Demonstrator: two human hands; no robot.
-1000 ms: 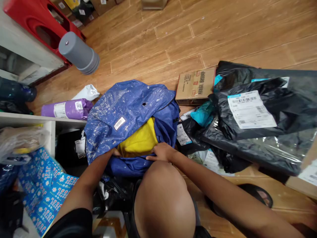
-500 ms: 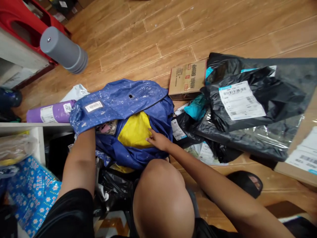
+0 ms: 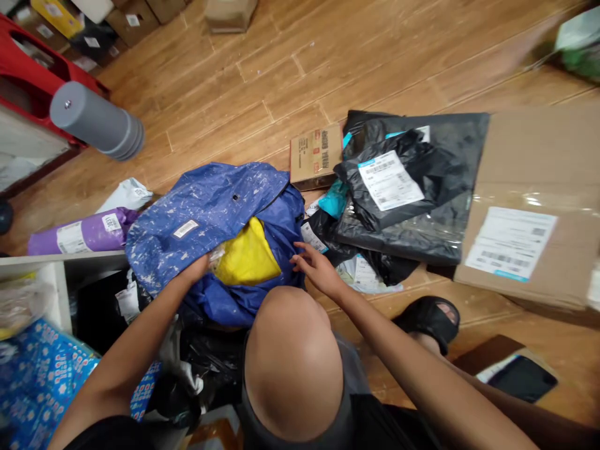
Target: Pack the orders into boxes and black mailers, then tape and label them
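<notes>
A blue bag (image 3: 154,240) with white scuffs lies before my knee, its mouth gaping toward me. Inside shows a yellow bundle (image 3: 248,256), with a bit of clear plastic (image 3: 216,255) at its left. My left hand (image 3: 199,269) reaches in at the left of the opening, beside that plastic; its fingers are hidden under the flap, so their grip does not show. At the bag's right edge, my right hand (image 3: 317,267) hovers with fingers apart and nothing in them.
Right of the bag lie a small carton (image 3: 316,156), labelled black parcels (image 3: 422,219) and a large carton (image 3: 510,162). A phone (image 3: 522,378) rests lower right. Leftward are a purple parcel (image 3: 84,234), a grey cylinder (image 3: 96,119) and a white shelf (image 3: 59,294).
My left hand has come out from deeper under the flap toward the opening. My right hand has drawn off the yellow bundle to the right. The view has shifted rightward.
</notes>
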